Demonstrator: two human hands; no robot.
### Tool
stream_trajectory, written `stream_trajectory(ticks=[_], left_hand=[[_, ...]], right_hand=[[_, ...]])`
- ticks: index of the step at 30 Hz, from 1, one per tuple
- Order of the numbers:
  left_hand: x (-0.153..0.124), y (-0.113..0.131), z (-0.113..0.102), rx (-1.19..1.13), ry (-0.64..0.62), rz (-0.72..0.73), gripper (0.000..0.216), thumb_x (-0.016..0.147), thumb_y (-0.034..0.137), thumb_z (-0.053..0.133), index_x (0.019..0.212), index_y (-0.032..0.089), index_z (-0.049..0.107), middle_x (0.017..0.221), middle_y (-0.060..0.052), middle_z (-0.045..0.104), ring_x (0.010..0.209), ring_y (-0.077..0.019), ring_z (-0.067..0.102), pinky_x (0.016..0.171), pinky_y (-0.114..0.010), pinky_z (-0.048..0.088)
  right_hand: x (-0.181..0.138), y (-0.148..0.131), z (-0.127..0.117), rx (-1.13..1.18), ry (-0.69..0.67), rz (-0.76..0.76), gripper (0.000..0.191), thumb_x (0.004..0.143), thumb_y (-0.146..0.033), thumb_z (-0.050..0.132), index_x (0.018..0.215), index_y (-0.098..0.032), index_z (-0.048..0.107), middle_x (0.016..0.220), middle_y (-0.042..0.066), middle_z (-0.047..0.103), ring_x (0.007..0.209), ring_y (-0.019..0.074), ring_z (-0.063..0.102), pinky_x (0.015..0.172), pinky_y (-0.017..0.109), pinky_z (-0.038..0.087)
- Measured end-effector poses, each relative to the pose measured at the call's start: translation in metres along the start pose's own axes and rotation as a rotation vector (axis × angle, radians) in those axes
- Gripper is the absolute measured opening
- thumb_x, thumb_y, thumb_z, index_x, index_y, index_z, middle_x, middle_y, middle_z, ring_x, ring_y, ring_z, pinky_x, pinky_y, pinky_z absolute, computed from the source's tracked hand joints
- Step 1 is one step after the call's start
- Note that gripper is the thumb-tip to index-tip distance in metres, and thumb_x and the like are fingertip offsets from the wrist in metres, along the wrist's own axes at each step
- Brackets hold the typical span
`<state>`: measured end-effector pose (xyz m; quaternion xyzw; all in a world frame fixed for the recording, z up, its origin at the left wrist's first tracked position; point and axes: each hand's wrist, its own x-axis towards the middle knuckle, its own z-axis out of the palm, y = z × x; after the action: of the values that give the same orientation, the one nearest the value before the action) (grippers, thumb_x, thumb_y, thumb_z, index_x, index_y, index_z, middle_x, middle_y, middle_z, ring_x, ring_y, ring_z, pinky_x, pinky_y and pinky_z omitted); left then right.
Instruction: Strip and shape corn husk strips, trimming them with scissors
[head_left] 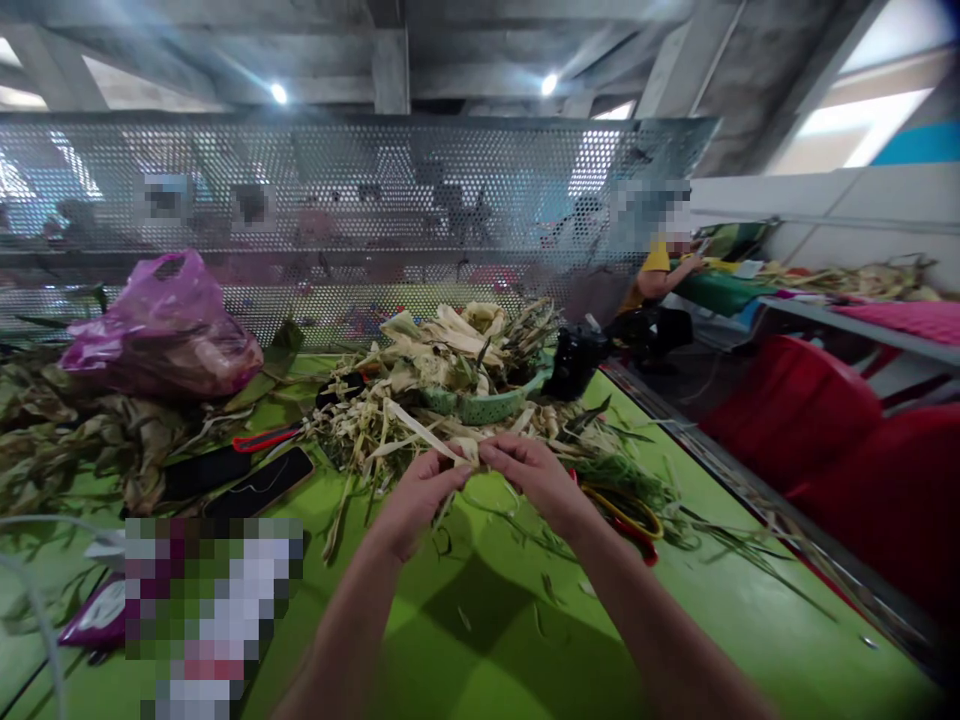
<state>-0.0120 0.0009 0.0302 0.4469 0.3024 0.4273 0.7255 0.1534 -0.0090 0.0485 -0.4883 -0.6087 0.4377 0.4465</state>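
I observe the left hand (421, 492) and the right hand (531, 474) close together, both clamped on a pale fibre strip (424, 431) at 12 o'clock. Beyond, at 12 o'clock: green basket (484, 408), heaped with dried husks (466, 338). Farther, at 11 o'clock: purple bag (163, 335).

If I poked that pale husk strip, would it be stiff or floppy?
The pale husk strip probably has a little stiffness: its free end sticks out straight. It likely bends easily too, looking folded between the left hand and right hand. Thin and narrow, it should feel light.
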Motion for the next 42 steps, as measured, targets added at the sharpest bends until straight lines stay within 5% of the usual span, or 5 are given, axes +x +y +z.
stream_trajectory(ticks=[14, 23, 30, 35, 42], left_hand=[[0.005, -0.01, 0.009, 0.509, -0.123, 0.125, 0.029, 0.084, 0.039, 0.05, 0.087, 0.016, 0.066, 0.084, -0.004, 0.062, 0.083, -0.0191, 0.052, 0.079, -0.029, 0.04], [0.005, -0.009, 0.007, 0.586, -0.126, 0.173, 0.026, 0.085, 0.036, 0.05, 0.089, 0.017, 0.068, 0.087, -0.005, 0.064, 0.088, -0.0209, 0.055, 0.081, -0.029, 0.041], [0.007, -0.019, 0.01, 0.595, -0.1, 0.11, 0.026, 0.081, 0.04, 0.055, 0.082, 0.016, 0.067, 0.074, -0.005, 0.063, 0.077, -0.0209, 0.055, 0.07, -0.028, 0.042], [0.006, -0.022, 0.015, 0.618, -0.135, 0.077, 0.029, 0.081, 0.043, 0.054, 0.077, 0.016, 0.063, 0.067, -0.003, 0.058, 0.074, -0.0188, 0.053, 0.066, -0.027, 0.041], [0.001, -0.03, 0.022, 0.695, -0.171, 0.045, 0.027, 0.083, 0.042, 0.052, 0.078, 0.016, 0.06, 0.069, -0.002, 0.057, 0.069, -0.0161, 0.05, 0.065, -0.027, 0.041]], right_hand=[[0.005, 0.016, 0.004, 0.217, 0.273, -0.04, 0.026, 0.069, -0.039, 0.07, 0.064, -0.018, 0.055, 0.061, -0.003, 0.05, 0.059, 0.0118, 0.042, 0.055, 0.024, 0.035], [-0.001, 0.012, -0.012, -0.193, 0.37, -0.217, 0.019, 0.076, -0.035, 0.067, 0.078, -0.019, 0.057, 0.069, -0.001, 0.05, 0.06, 0.0119, 0.043, 0.053, 0.024, 0.034], [-0.006, 0.001, 0.0, -0.325, 0.082, -0.331, 0.005, 0.08, -0.024, 0.063, 0.08, -0.019, 0.067, 0.079, 0.002, 0.057, 0.074, 0.015, 0.055, 0.067, 0.027, 0.041], [-0.003, 0.009, 0.005, -0.02, 0.131, -0.126, 0.012, 0.078, -0.029, 0.063, 0.074, -0.018, 0.058, 0.066, -0.002, 0.051, 0.053, 0.0103, 0.045, 0.048, 0.024, 0.035], [-0.001, 0.013, 0.004, -0.014, 0.237, -0.166, 0.009, 0.076, -0.025, 0.064, 0.075, -0.018, 0.058, 0.07, -0.002, 0.052, 0.065, 0.012, 0.046, 0.06, 0.025, 0.038]])
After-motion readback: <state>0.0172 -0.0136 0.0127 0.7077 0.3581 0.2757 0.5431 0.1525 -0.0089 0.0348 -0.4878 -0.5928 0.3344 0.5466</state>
